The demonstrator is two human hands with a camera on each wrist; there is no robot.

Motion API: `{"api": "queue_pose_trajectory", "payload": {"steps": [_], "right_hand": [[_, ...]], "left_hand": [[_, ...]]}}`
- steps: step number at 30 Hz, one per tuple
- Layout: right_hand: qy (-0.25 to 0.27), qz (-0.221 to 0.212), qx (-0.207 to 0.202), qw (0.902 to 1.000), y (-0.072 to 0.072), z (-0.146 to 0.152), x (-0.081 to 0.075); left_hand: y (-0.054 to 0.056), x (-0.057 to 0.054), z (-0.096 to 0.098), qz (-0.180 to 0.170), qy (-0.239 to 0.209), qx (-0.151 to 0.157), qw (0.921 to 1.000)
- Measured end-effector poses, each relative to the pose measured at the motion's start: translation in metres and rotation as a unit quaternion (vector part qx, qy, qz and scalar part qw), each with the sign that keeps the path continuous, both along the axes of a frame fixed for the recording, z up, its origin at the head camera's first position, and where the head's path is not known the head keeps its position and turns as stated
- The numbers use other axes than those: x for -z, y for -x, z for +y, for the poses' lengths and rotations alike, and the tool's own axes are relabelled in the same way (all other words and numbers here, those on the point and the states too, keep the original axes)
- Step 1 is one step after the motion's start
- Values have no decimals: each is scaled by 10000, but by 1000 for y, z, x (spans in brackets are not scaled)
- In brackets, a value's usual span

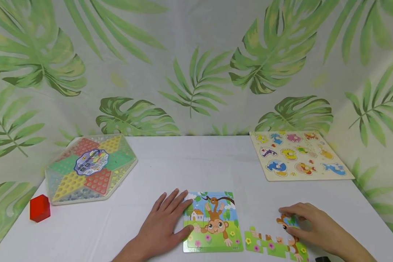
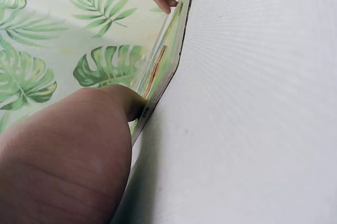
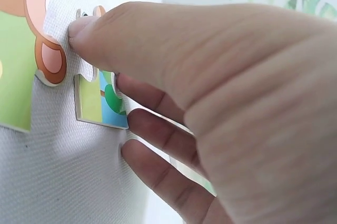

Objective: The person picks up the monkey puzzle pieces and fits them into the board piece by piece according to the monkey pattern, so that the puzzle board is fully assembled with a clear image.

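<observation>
A square monkey jigsaw puzzle (image 1: 217, 238) lies on the table in front of me. My left hand (image 1: 163, 223) rests at its left side with fingers spread out, the thumb on the picture's edge. To the right of the puzzle, my right hand (image 1: 316, 227) pinches a puzzle piece (image 1: 283, 220) between thumb and fingers, low over the table. In the right wrist view the thumb covers part of that piece (image 3: 111, 109); the forefinger is mostly hidden. Several loose puzzle pieces (image 1: 271, 251) with grass and monkey parts lie just below it, some touching.
At the back left lies a hexagonal Chinese checkers box (image 1: 111, 160), with a red block (image 1: 40, 208) near its front corner. A wooden sea-animal peg board (image 1: 291, 171) lies at the back right. A leaf-print curtain (image 1: 196, 80) hangs behind the white table (image 1: 190, 163).
</observation>
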State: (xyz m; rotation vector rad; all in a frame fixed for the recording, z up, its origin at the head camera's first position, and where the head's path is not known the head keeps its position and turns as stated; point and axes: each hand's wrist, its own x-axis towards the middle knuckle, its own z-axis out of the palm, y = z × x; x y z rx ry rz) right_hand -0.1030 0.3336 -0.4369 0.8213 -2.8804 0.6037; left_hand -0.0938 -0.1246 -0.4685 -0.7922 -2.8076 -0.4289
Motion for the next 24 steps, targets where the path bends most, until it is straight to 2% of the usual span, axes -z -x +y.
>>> {"api": "queue_pose_trajectory", "payload": {"steps": [6,15,24], "right_hand": [[14,-9,-6,10000,2,0,-2],[-78,-396,142,9991,2,-1,-5],[34,-178,102,9998,0,-3,-4]], "left_hand": [[3,0,0,105,31,11,9999],[5,-3,1,66,21,16,10000],[2,-3,1,-82,36,-23,10000]]}}
